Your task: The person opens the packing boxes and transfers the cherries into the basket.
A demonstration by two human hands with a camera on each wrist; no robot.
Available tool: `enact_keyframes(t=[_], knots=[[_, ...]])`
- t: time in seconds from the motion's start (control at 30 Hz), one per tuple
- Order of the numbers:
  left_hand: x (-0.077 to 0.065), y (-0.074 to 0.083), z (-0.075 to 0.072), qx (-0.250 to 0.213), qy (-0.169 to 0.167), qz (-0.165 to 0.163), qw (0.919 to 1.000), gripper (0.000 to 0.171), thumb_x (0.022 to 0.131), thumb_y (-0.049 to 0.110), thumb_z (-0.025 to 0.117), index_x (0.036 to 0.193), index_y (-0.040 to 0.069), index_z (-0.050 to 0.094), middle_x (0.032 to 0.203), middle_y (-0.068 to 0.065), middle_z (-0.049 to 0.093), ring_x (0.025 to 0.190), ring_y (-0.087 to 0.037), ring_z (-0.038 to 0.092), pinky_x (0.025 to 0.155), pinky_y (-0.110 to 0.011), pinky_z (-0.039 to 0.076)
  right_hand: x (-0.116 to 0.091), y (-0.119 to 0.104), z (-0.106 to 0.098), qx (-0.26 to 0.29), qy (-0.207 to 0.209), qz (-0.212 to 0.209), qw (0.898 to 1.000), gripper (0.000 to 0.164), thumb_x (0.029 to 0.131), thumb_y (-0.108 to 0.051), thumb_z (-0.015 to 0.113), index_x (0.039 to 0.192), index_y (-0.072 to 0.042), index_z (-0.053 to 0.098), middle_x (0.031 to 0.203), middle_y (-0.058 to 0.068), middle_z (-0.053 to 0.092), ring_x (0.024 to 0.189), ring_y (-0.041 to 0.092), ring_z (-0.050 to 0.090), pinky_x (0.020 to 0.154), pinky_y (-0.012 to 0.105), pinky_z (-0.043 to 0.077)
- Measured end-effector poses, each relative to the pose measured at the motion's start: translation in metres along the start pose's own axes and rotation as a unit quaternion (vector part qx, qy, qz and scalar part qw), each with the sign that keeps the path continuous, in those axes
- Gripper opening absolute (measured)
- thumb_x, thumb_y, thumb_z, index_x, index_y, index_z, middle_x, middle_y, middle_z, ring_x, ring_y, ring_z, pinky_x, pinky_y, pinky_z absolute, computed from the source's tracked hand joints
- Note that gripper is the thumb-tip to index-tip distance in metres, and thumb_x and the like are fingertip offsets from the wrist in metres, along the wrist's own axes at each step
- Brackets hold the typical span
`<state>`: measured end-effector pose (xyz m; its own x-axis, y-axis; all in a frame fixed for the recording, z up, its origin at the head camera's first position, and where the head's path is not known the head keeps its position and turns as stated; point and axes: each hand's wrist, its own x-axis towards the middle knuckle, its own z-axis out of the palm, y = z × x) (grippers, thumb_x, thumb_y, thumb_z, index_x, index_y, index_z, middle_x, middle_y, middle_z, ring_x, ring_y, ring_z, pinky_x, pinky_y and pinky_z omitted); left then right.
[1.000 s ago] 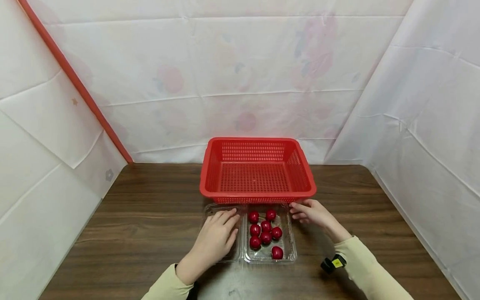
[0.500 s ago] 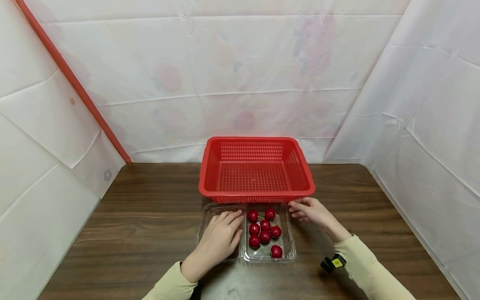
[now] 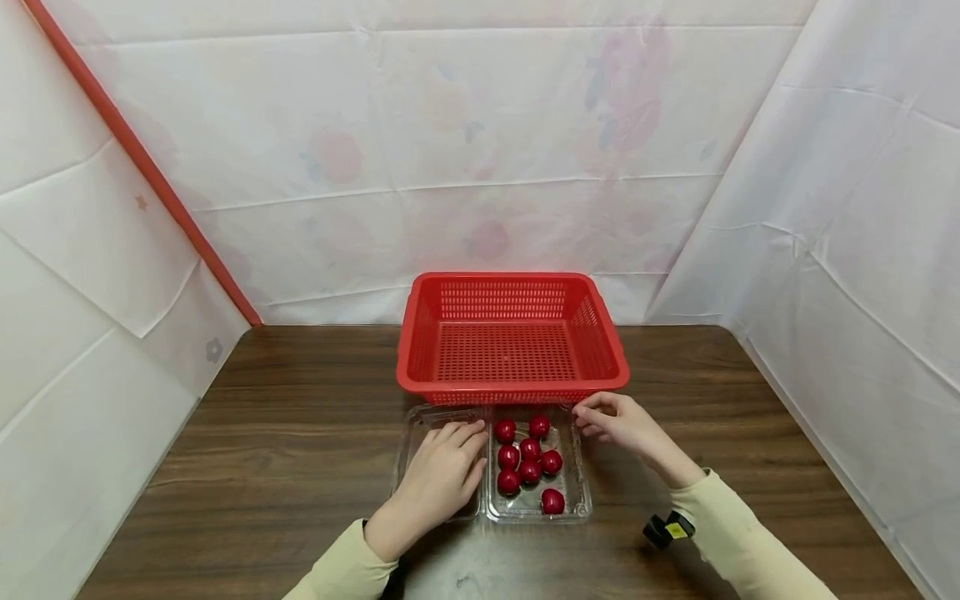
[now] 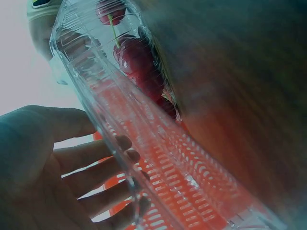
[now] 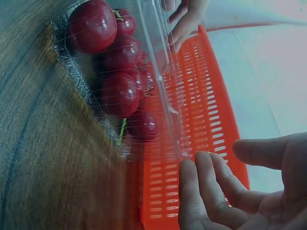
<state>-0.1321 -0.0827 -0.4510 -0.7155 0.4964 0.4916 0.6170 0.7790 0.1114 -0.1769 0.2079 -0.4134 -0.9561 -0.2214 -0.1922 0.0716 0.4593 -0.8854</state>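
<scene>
A hinged clear plastic clamshell box (image 3: 525, 512) lies unfolded on the table, with several dark red cherries (image 3: 529, 472) in its right half. Over the left half, the lid, rests my left hand (image 3: 438, 475), its fingers reaching the middle hinge. The left wrist view has this hand's fingertips (image 4: 125, 143) against the clear plastic, thumb apart. My right hand (image 3: 622, 427) is at the far right corner of the box. Seen from the right wrist, its fingertips (image 5: 204, 160) are beside the box wall and the thumb stands away from them; whether they touch it I cannot tell.
A red slotted plastic basket (image 3: 510, 387) stands just behind the clamshell, with nothing in it. The dark wood-grain table (image 3: 300, 417) extends to both sides. White patterned sheets (image 3: 405, 167) hang behind and at both sides.
My left hand has shifted slightly to the right across the lid, its fingertips now at the hinge. The right hand has barely moved at the corner. The cherries lie as before.
</scene>
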Motion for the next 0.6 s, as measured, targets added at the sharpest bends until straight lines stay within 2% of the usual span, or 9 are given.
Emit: enact_keyframes(t=[0.13,0.27,0.43,0.6], knots=[[0.002,0.000,0.000,0.008,0.001,0.002,1.0000,0.030,0.083,0.023,0.068,0.109,0.008,0.069,0.119,-0.005,0.066,0.105,-0.022,0.059,0.081,-0.038,0.048,-0.003,-0.004,0.001,-0.022,0.006,-0.015,1.000,0.033,0.093,-0.026,0.059,0.108,0.004,0.062,0.096,0.017,0.070,0.087,0.026,0.068,0.071,0.037,0.054],[0.003,0.001,0.000,0.013,-0.001,0.004,0.9999,0.030,0.082,0.022,0.068,0.109,0.007,0.069,0.119,-0.005,0.066,0.104,-0.022,0.060,0.080,-0.037,0.048,-0.005,-0.006,0.003,-0.066,0.016,-0.049,0.997,0.027,0.092,-0.025,0.062,0.103,-0.001,0.065,0.089,0.013,0.071,0.082,0.023,0.068,0.068,0.033,0.053],[0.003,0.001,-0.001,0.019,0.001,0.006,0.9998,0.031,0.082,0.023,0.069,0.109,0.007,0.069,0.118,-0.005,0.067,0.103,-0.022,0.060,0.079,-0.037,0.048,-0.008,-0.012,0.010,-0.150,0.046,-0.098,0.983,0.012,0.087,-0.021,0.067,0.095,-0.012,0.068,0.083,0.001,0.070,0.074,0.011,0.063,0.066,0.025,0.048],[0.003,0.001,0.000,0.019,0.011,0.010,0.9997,0.031,0.081,0.023,0.070,0.107,0.007,0.070,0.117,-0.005,0.067,0.102,-0.022,0.060,0.078,-0.036,0.048,-0.009,-0.017,0.019,-0.190,0.041,-0.151,0.969,0.008,0.084,-0.014,0.070,0.091,-0.010,0.067,0.080,-0.001,0.069,0.072,0.009,0.063,0.062,0.022,0.050]])
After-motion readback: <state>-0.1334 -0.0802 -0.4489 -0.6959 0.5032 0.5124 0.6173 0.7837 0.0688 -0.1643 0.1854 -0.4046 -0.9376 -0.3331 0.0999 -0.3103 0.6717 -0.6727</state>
